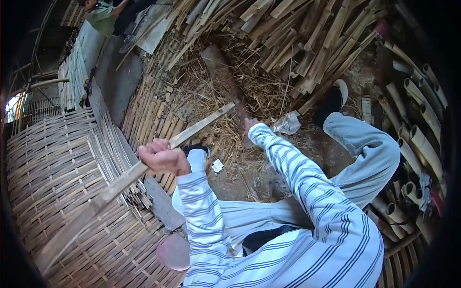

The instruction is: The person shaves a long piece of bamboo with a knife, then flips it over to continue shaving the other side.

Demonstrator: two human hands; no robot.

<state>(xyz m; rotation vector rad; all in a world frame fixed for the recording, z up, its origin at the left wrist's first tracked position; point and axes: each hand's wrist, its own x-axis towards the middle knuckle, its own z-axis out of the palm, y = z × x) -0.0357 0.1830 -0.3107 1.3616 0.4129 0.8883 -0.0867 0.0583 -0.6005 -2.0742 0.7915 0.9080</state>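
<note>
My left hand (164,157) is closed around a long split bamboo strip (205,124), which slants from the lower left up to the middle of the view. The strip's upper end lies near my right hand (248,126), whose fingers look curled beside a long dark brown piece (222,72) on the ground. What my right hand grips is mostly hidden by the hand and sleeve. Fine bamboo shavings (269,86) lie around that dark piece.
A woven bamboo mat (48,163) spreads on the left, with thin strips (113,163) on it. Split bamboo (312,43) is heaped at the top. Cut bamboo tubes (422,139) stack on the right. Another person (103,19) sits at upper left. Crumpled plastic (287,123) lies near my right hand.
</note>
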